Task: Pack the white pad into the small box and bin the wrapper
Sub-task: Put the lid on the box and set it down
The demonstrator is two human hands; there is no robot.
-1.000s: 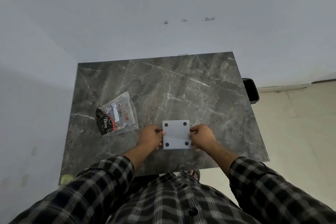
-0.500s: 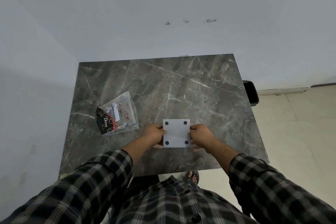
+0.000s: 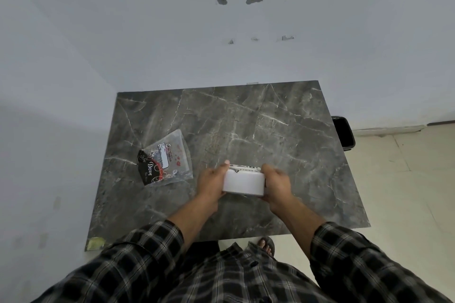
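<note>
I hold the white pad with both hands just above the near middle of the grey marble table. My left hand grips its left edge and my right hand its right edge. The pad is tilted so that a plain white face points at me. A thin strip with dark print shows along its far edge; I cannot tell what it is. The wrapper, a clear plastic bag with a black Dove sachet, lies on the table to the left of my hands.
A black bin stands on the floor by the table's right edge, near the wall. The table sits in a corner, with walls behind it and to its left. A sandalled foot shows below the near edge.
The pad lay flat with its four black dots facing up; both hands have since tipped it, so the dotted face is out of sight. The wrapper has not moved.
</note>
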